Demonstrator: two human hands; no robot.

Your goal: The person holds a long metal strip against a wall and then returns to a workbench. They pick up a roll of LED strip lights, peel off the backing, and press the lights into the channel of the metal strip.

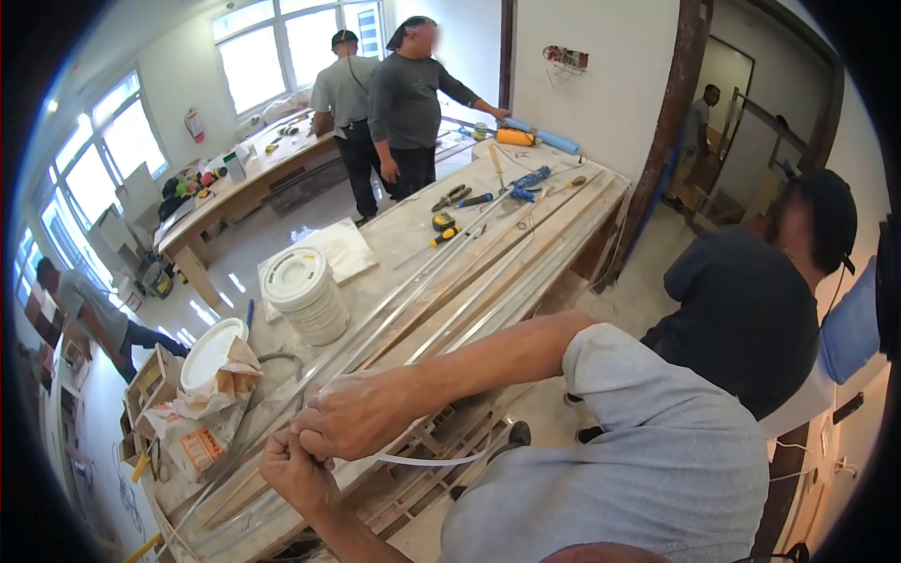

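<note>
My right hand (361, 413) is closed above the workbench, with a thin white flexible strip (432, 461) trailing in a curve from beneath it. My left hand (298, 469) is pinched, its fingertips meeting those of the right hand. What sits between these fingertips is hidden. Long metal strips (404, 305) lie lengthwise on the bench (375, 272) under and beyond my hands. Left of them is a torn paper bag (202, 436), against a white lid or tub (214, 355). A lidded white bucket (305, 296) stands farther up.
Pliers (451, 196), a tape measure (443, 222) and a blue clamp (532, 180) lie farther along the bench. One person in dark clothes (751, 310) is close on the right. Two people (404, 103) stand at the far end, another (89, 300) at left, one in the doorway.
</note>
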